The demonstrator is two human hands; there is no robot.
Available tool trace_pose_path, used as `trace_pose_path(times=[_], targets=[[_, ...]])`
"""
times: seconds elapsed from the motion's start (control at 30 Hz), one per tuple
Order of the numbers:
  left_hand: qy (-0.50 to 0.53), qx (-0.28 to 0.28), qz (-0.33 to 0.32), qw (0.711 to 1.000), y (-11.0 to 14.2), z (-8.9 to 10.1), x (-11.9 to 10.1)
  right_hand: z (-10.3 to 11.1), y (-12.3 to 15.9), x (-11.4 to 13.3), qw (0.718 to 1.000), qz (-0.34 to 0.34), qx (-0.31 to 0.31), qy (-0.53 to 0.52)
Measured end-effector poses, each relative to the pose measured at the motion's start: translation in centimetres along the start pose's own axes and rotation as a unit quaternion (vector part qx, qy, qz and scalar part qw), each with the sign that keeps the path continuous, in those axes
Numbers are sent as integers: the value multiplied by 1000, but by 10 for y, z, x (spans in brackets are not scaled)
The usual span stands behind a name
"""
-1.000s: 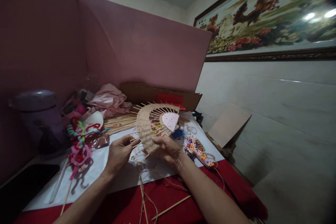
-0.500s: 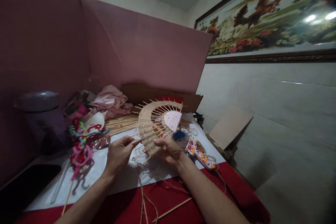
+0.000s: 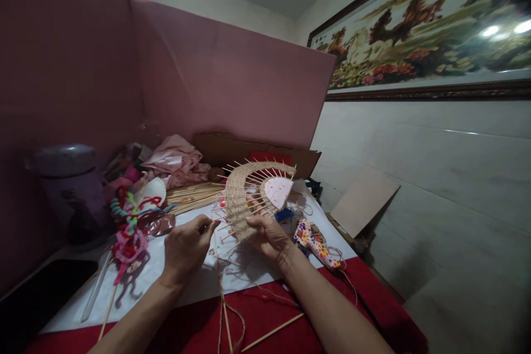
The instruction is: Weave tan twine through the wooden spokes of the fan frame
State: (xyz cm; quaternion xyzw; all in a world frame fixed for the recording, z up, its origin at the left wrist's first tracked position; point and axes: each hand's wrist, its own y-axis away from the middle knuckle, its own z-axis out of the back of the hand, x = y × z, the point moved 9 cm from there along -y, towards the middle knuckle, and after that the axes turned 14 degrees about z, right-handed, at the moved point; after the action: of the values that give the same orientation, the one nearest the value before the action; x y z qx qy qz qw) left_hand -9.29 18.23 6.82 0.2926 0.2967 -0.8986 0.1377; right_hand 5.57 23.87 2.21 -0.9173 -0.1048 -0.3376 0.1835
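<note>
My right hand [image 3: 269,237] grips the lower end of a curved, fan-shaped weaving [image 3: 237,191]. Its fingers and thumb close around the woven band and the thin sticks. The tan band is woven across sticks that fan out from a white half-round piece with pink marks [image 3: 277,192], and the stick tips poke past the outer edge. My left hand [image 3: 186,249] is closed in a pinch beside the lower left stick tips. Pale twine [image 3: 220,282] runs down from near its fingertips to the red cloth; the exact pinch point is small and partly hidden.
A flower-patterned piece [image 3: 315,243] with twine lies right of my hands. Colourful fuzzy wire crafts [image 3: 130,238], a bundle of sticks [image 3: 188,199], pink fabric [image 3: 177,159] and a purple container [image 3: 74,193] stand or lie leftward. A loose stick [image 3: 271,332] rests on the red cloth [image 3: 365,301].
The weaving has shifted slightly right with my right hand. My left fingertips have moved a little right and stay pinched; the hanging twine has swung slightly.
</note>
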Motion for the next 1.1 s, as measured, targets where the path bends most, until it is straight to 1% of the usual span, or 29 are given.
trace_pose_path(times=[0.27, 0.57, 0.7, 0.77, 0.97, 1.1], targets=[[-17, -28, -35, 999, 0, 1, -2, -1, 2, -1, 1000, -13, -6, 5], [-66, -72, -86, 992, 0, 8, -8, -3, 4, -2, 999, -25, 15, 16], [-25, -52, -70, 996, -2, 8, -5, -3, 5, -3, 999, -31, 19, 19], [-18, -60, -74, 995, -2, 10, -5, -2, 4, -3, 999, -30, 20, 22], [-80, -104, -109, 985, 1, 14, -12, 4, 3, -7, 998, -42, 5, 39], [-83, -111, -123, 983, 2, 16, -16, -2, 6, -10, 996, -64, 43, 42]])
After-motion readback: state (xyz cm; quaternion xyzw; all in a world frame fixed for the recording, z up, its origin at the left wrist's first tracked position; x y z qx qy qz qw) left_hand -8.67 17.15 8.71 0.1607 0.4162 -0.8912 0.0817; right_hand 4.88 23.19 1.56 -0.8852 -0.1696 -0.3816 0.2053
